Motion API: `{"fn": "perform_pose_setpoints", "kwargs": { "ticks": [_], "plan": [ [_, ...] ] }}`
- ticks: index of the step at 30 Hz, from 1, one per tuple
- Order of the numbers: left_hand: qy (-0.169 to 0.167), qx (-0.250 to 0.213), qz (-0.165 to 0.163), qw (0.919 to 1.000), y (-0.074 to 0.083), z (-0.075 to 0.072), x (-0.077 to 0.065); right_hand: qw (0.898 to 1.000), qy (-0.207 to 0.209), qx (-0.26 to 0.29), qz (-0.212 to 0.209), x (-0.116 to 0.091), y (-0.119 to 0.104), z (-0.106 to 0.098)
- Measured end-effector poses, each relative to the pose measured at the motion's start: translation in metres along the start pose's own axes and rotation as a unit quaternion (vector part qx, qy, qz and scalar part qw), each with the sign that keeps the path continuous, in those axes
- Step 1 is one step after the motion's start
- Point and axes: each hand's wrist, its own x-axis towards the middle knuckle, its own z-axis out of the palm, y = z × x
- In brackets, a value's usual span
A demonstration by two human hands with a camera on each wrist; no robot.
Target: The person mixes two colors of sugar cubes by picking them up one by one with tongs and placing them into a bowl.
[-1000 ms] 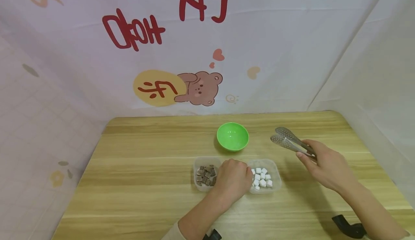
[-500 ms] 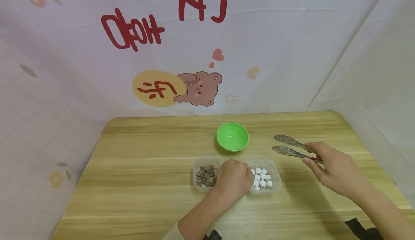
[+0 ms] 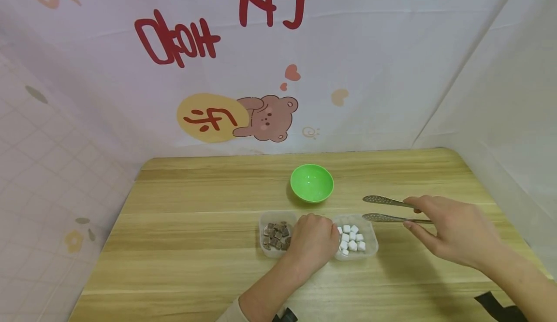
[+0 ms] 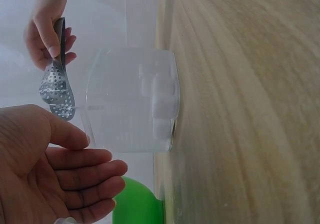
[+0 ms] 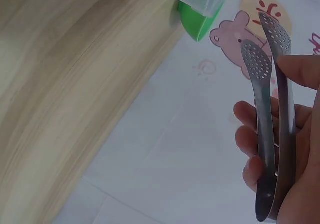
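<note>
My right hand (image 3: 461, 230) grips metal tongs (image 5: 265, 114) with perforated tips, held above the right side of the table. The tong arms stand apart with nothing between them. My left hand (image 3: 314, 240) is between two clear plastic containers, its fingers curled. In the left wrist view its thumb and index finger pinch the rim of the container (image 4: 117, 101) that holds white cubes (image 3: 352, 246). The other container (image 3: 266, 215) holds brown cubes (image 3: 273, 235) and is partly covered by the left hand. Behind them stands a green bowl (image 3: 312, 183) with nothing in it.
The wooden table (image 3: 196, 244) ends at a white printed cloth (image 3: 370, 46) at the back, with more cloth at both sides. A black strap-like piece (image 3: 500, 307) hangs below the right wrist.
My right hand has moved slightly right and toward me with the tongs, whose arms have turned and spread wider apart. My left hand, both containers and the bowl stay in place.
</note>
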Motion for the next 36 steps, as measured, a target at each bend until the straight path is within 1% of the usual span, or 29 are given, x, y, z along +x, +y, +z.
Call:
{"fn": "perform_pose_setpoints", "kwargs": {
  "ticks": [4,9,15,20,24,27,33,36],
  "plan": [
    [0.003,-0.002,0.006,1.0000,0.000,-0.001,0.000,0.998,0.005,-0.012,-0.059,0.008,-0.005,-0.002],
    [0.010,0.002,0.011,0.9999,0.000,-0.001,-0.001,0.992,-0.012,-0.011,-0.124,0.018,-0.010,-0.002],
    [0.018,0.019,0.019,0.9995,0.001,0.000,0.000,0.983,-0.045,-0.002,-0.176,0.029,-0.017,0.000],
    [0.027,0.027,0.027,0.9989,0.001,0.000,0.000,0.975,-0.082,-0.009,-0.207,0.037,-0.023,0.004],
    [0.027,0.024,0.028,0.9989,0.000,0.000,0.000,0.969,-0.097,-0.023,-0.225,0.042,-0.029,0.008],
    [0.028,0.020,0.029,0.9990,0.000,0.001,0.000,0.968,-0.102,-0.026,-0.229,0.044,-0.033,0.011],
    [0.041,0.013,0.032,0.9986,0.000,0.000,0.000,0.968,-0.099,-0.030,-0.229,0.045,-0.038,0.016],
    [0.044,0.012,0.035,0.9983,0.000,0.000,0.000,0.967,-0.105,-0.034,-0.228,0.045,-0.039,0.018]
  ]
}}
